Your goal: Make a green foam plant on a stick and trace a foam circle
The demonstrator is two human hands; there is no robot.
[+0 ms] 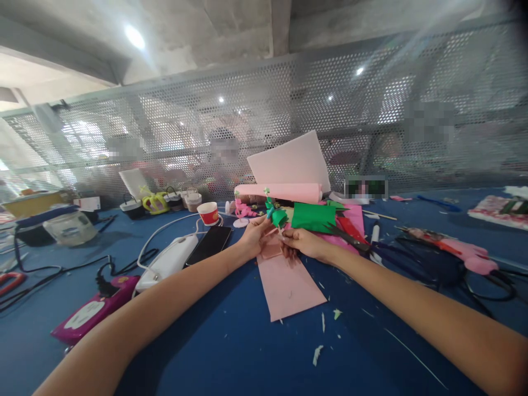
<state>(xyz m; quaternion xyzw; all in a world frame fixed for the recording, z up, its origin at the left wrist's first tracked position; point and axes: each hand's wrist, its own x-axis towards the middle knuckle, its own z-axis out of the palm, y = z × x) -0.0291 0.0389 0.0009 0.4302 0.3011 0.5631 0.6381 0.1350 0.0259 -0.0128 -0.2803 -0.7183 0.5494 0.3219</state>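
From where I stand, I see the left hand (254, 235) pinching a small green craft piece (279, 218) between its fingertips. This piece is held above the far end of a pink sheet (291, 291), just to the left of a green sheet (314, 218). The right hand (303, 243) has its fingers bent and close together, near the lower side of the green piece, but I cannot tell if they are pinching something. Beside the right forearm lie the dark scissors (350, 240). Near the left forearm, there are a black phone (209, 245) and a red paper cup (208, 214)
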